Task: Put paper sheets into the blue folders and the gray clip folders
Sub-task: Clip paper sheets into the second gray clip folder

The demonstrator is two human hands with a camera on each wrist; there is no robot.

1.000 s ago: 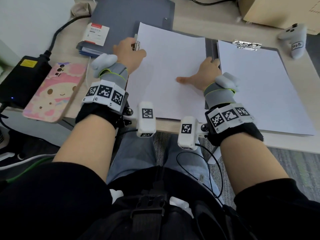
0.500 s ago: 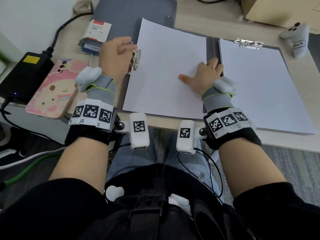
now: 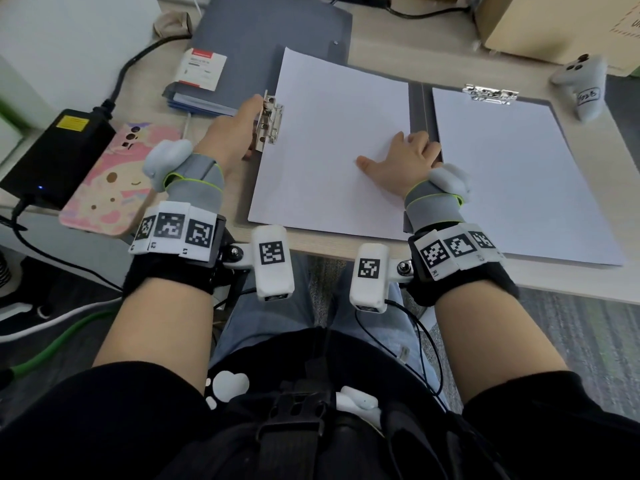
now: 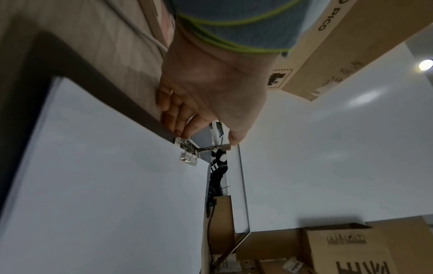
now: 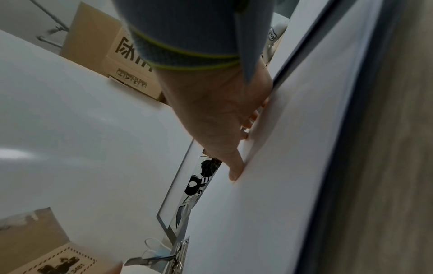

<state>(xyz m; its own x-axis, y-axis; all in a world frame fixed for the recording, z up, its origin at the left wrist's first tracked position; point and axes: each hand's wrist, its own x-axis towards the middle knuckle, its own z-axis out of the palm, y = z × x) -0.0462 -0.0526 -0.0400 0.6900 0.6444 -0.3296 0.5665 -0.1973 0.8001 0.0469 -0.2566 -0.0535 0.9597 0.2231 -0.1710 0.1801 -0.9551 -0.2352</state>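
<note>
On the pale wooden desk (image 3: 398, 69), the left hand (image 3: 232, 130) held the silver metal spring clip (image 3: 269, 122) of the gray clip folder (image 3: 416, 109): thumb on its raised lever, fingers (image 4: 174, 118) curled at its base. Right of those fingers lay the white paper sheet (image 3: 329, 161); the right hand (image 3: 403, 161) pressed flat on it, fingers straight.

An office. A desk (image 3: 433, 69) lies under the hands, folders (image 3: 263, 46) beyond the left. Cardboard boxes (image 3: 554, 26) stand past the right.
</note>
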